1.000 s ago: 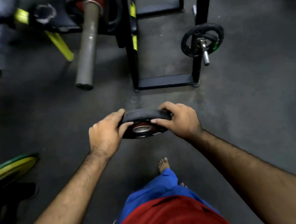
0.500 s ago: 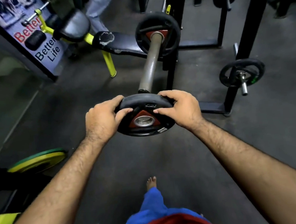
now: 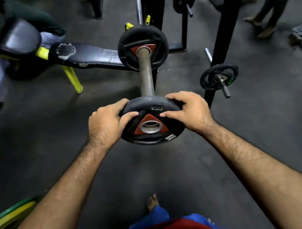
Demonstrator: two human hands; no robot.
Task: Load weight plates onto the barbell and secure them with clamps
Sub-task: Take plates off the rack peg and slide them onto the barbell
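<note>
head view: one camera, looking down at both hands
plate (image 3: 151, 120): black, red triangle hub, steel bore ring; held upright at the sleeve's near end, face toward the camera, bore axis in line with the sleeve
on sleeve or not: cannot tell, the plate hides the sleeve tip
left hand (image 3: 106, 124): grips the plate's left rim, thumb across the face, fingers curled over the top edge
right hand (image 3: 189, 110): grips the right rim the same way, thumb on the face, fingers wrapped over the edge
sleeve (image 3: 145, 72): grey steel, long axis runs straight away from the camera
loaded plate (image 3: 143, 48): same type, already at the sleeve's far end, well apart from the held plate
bench (image 3: 88, 54): black pad, torn patch, yellow legs, left of the loaded plate
rack (image 3: 222, 37): black upright to the right, small plate (image 3: 219, 76) on its peg
floor (image 3: 38, 145): dark rubber; green-yellow plate (image 3: 9, 215) at lower left
</note>
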